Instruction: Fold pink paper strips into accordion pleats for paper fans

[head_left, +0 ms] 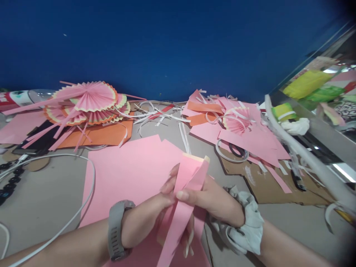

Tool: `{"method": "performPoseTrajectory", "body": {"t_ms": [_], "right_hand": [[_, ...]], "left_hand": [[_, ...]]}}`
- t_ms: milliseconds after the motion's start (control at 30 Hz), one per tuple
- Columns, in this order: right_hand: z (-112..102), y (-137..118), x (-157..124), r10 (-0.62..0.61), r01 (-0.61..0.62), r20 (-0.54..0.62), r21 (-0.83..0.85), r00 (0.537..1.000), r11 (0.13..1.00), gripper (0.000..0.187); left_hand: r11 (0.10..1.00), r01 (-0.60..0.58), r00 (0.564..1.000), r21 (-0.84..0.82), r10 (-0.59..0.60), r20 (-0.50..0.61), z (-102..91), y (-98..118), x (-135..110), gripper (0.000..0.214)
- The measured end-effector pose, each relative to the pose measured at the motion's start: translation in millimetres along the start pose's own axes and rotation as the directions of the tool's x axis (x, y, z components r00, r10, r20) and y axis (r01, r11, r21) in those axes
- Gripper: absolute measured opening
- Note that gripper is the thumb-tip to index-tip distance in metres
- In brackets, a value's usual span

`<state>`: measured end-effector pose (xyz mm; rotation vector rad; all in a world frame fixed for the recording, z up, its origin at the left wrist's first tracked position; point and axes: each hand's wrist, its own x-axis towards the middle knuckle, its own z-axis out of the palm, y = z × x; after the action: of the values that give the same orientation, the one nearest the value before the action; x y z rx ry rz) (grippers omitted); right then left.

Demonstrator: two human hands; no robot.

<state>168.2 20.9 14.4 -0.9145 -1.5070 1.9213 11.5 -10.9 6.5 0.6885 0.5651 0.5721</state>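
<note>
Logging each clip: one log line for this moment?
left hand: grips pink paper strip | right hand: pinches same strip | beneath: pink sheet

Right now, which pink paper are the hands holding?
The long folded pink paper strip, pinched by both hands; the big flat pink paper sheet just lies underneath.

— How does your light look around the pink sheet (130, 167)?

— You have even, fairly bright light there; shadows under your hands are soft and faint. Above the sheet, the blue wall (167, 40) goes darker toward its top corners.

— Any glare or blur?

— To the right of the sheet you get white glare on the shiny rail (306, 152), and lines bow strongly there. Below it, your forearms look soft and stretched.
</note>
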Motion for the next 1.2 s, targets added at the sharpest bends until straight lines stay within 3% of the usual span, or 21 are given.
{"method": "performPoseTrajectory", "body": {"t_ms": [100, 233, 433, 633, 800, 967, 1100, 1200], "right_hand": [[-0.8, -0.6, 0.1, 0.033, -0.033, -0.013, 0.042, 0.999, 0.999, 0.036], [-1.0, 2.1, -0.3, -0.018, 0.017, 0.029, 0.027, 0.999, 0.999, 0.026], [-3.5, 4.2, -4.5, 0.03, -0.014, -0.045, 0.337, 0.999, 0.942, 0.053], [-4.7, 3.2, -0.7, 0.101, -0.06, -0.188, 0.211, 0.977, 0.976, 0.036], [-0.2, 5.3, 1.4, 0.097, -0.046, -0.285, 0.181, 0.954, 0.982, 0.031], [-0.9, 2.5, 0.7, 0.103, -0.061, -0.289, 0.152, 0.952, 0.987, 0.033], [-2.5, 1.8, 0.4, 0.119, -0.092, -0.249, 0.116, 0.961, 0.989, 0.033], [-3.1, 1.2, -0.5, 0.072, -0.076, -0.301, -0.002, 0.951, 0.997, 0.029]], "left_hand": [[0.999, 0.008, 0.995, 0.038, -0.011, 0.1, -2.5, 1.2, -0.3, 0.049], [0.974, 0.065, 0.987, 0.216, -0.094, 0.13, -5.6, -0.6, 1.4, 0.037], [0.968, 0.055, 0.987, 0.246, -0.089, 0.132, -7.6, -3.4, -0.3, 0.035], [0.975, 0.046, 0.985, 0.216, -0.08, 0.15, -6.3, -1.0, 1.0, 0.027], [0.989, 0.117, 0.993, 0.085, -0.119, 0.015, -6.7, -4.9, 3.2, 0.029], [0.984, 0.093, 0.994, 0.15, -0.099, 0.035, -5.4, -8.7, 5.0, 0.047], [0.994, 0.07, 0.997, 0.079, -0.073, 0.03, -3.1, -10.1, 6.3, 0.043], [0.996, 0.077, 0.997, 0.048, -0.078, 0.016, -1.3, -9.9, 5.1, 0.04]]}}
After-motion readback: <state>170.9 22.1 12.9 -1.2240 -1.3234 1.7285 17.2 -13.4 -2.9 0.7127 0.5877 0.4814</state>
